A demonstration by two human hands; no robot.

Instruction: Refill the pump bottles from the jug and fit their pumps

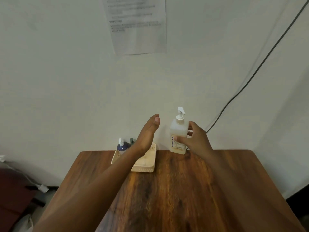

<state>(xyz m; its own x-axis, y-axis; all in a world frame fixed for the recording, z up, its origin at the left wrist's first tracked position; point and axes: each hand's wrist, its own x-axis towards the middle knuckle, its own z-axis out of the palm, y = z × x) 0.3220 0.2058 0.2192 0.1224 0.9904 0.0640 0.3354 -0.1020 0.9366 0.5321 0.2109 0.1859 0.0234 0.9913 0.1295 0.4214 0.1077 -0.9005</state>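
Wooden table (184,190) against a pale wall. Left of the bottle (178,136), the basket (145,166) holds a dark bottle (122,147). Right hand (194,138) wraps the bottle's body, pump on; left hand (148,131) hovers beside it, fingers loose, empty. No jug visible; refilling looks barely begun.

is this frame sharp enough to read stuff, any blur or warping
Head view: dim, flat light with no glare; the wide lens bows the table edges and the wall cable. The wall paper is too soft to read, the white pump bottle label only partly legible, and the left hand and right hand look slightly smeared.
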